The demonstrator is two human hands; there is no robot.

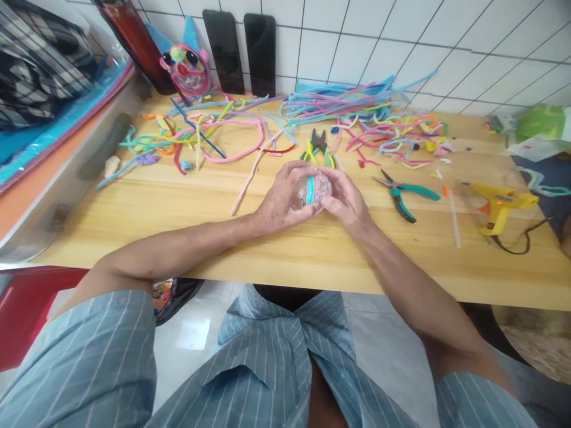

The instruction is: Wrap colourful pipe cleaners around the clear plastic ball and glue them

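A clear rounded object (311, 190) with teal and pink bands round its middle sits between my two hands, over the wooden table (200, 199). My left hand (285, 199) wraps its left side, fingers over the top and thumb below. My right hand (347, 199) closes on its right side, its thumb near my left thumb. Just beyond my hands lie pliers (318, 140) with yellow and green handles. To the right of my hands, teal-handled pliers (397, 193) lie with their handles spread.
Pipe cleaners (339, 104) lie along the back, with loose bent pieces (241, 122) at the left. Two phones (260, 54) and a decorated figure (186, 68) stand near the tiled wall. A yellow glue gun (499, 205) and a glue stick (454, 219) are at the right.
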